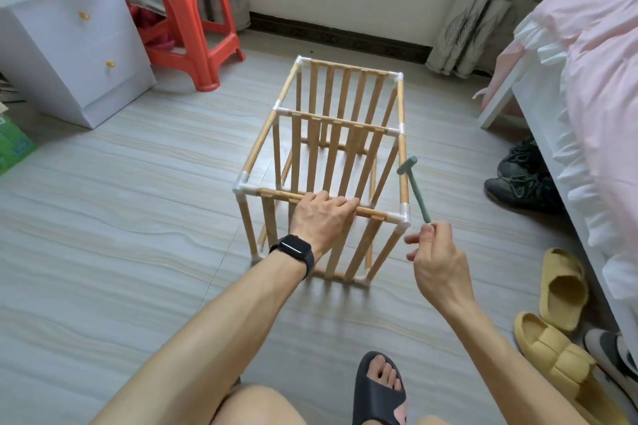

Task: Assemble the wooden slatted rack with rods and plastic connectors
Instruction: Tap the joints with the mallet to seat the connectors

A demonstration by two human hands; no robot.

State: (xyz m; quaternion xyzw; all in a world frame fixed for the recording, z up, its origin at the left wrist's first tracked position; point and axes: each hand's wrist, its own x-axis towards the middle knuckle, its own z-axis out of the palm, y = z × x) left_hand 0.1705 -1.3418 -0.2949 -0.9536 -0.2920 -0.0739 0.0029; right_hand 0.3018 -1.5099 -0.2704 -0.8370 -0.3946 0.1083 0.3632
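Slatted rack (340, 121) standing upright on the floor, steadied for a tap.

The left hand (321, 217) curls its fingers over the near top rod (371, 211). Just right of it sits the corner connector (402, 219). Beyond that, the right hand (436, 259) pinches the very end of a small green hammer (416, 190), whose head is raised above the hand, beside the rack. With so light a hold, the hammer could twist or glance off, striking the left fingers or loosening a joint instead of seating it.
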